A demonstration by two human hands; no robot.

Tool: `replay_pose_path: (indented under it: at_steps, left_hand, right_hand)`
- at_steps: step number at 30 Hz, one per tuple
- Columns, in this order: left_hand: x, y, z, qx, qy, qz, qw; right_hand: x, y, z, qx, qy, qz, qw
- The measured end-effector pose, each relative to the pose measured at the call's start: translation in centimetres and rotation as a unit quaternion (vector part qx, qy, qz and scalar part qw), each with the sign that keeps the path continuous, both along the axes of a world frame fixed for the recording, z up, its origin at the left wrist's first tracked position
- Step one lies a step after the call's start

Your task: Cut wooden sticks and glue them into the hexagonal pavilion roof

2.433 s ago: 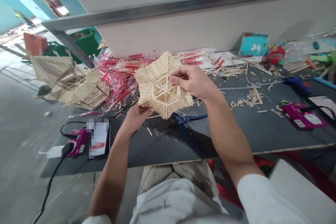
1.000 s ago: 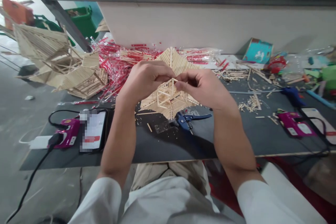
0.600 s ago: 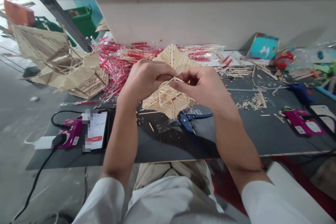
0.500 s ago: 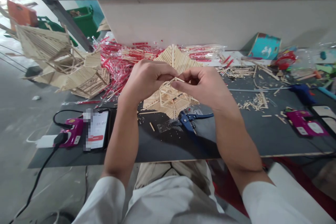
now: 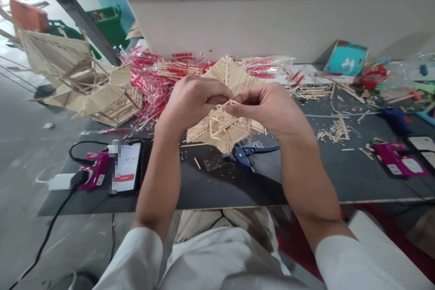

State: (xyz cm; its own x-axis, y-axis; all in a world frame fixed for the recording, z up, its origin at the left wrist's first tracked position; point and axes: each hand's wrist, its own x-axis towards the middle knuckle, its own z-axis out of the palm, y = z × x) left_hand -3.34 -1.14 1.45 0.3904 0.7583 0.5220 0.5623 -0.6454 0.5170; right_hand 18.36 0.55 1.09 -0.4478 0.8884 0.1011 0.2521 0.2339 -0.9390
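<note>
A star-shaped model of thin wooden sticks [image 5: 226, 138] lies on the dark table in front of me, with a raised frame of sticks near its middle. Over it, my left hand [image 5: 199, 97] is closed, its fingertips pinched at a thin wooden stick [image 5: 231, 101] at the frame's top. My right hand [image 5: 263, 106] pinches at that same spot, thumb below and fingers curled above. The fingertips of both hands nearly meet and partly hide the joint. Just below the model on the right lie blue-handled cutters [image 5: 245, 156].
Red-and-clear plastic packets of sticks [image 5: 149, 77] pile up behind. A larger stick model [image 5: 98, 86] stands at left. Short stick pieces [image 5: 335, 131] lie at right. A phone [image 5: 127, 167] and purple power socket [image 5: 95, 170] sit front left, with cables over the table edge.
Both hands stay pinched at the frame's top and shift slightly right in view along with the model. The view itself has moved a little; nothing is let go.
</note>
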Motion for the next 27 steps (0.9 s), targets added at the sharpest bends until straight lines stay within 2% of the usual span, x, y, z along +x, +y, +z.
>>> replay_pose_path:
  at_steps: [27]
  left_hand:
    - [0.12,0.16,-0.1,0.029,0.02,-0.004,0.999]
  right_hand:
    - [0.5,0.74,0.09,0.003,0.009,0.035,0.999]
